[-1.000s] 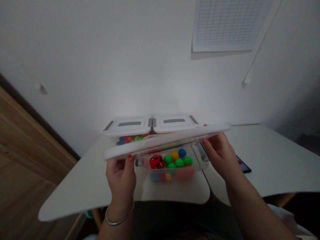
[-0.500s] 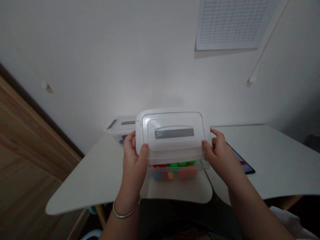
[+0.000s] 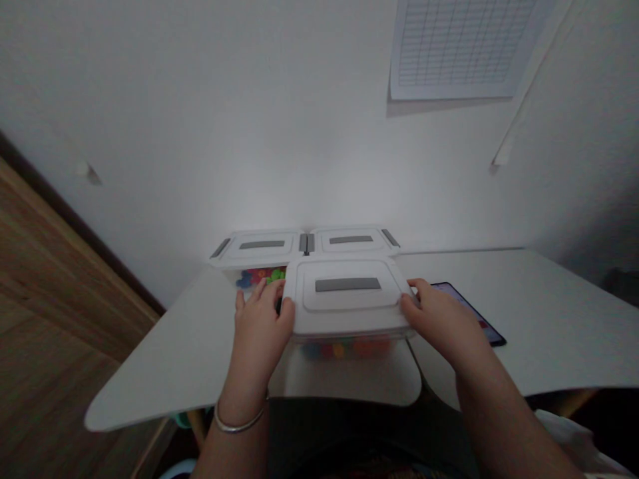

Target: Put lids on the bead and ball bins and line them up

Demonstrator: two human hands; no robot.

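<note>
White tabletop point(image 3: 190, 359) against wall, bearing clear box point(image 3: 349, 346) with white lid point(image 3: 344, 303), flat on top, grey bar in middle; coloured balls dimly visible inside. Left hand point(image 3: 259, 329) and right hand point(image 3: 442, 319) pressed on lid ends, each grip closed on lid. Behind, touching: two similar lidded boxes point(image 3: 304, 246). Right: dark tablet point(image 3: 474, 313), partly hidden by right hand.

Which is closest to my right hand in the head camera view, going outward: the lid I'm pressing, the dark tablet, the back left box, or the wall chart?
From the right hand:
1. Lid: touching, at its right edge.
2. Dark tablet: just behind the hand on the table.
3. Back left box: across, far left by the wall.
4. Wall chart: high up, farthest.
</note>
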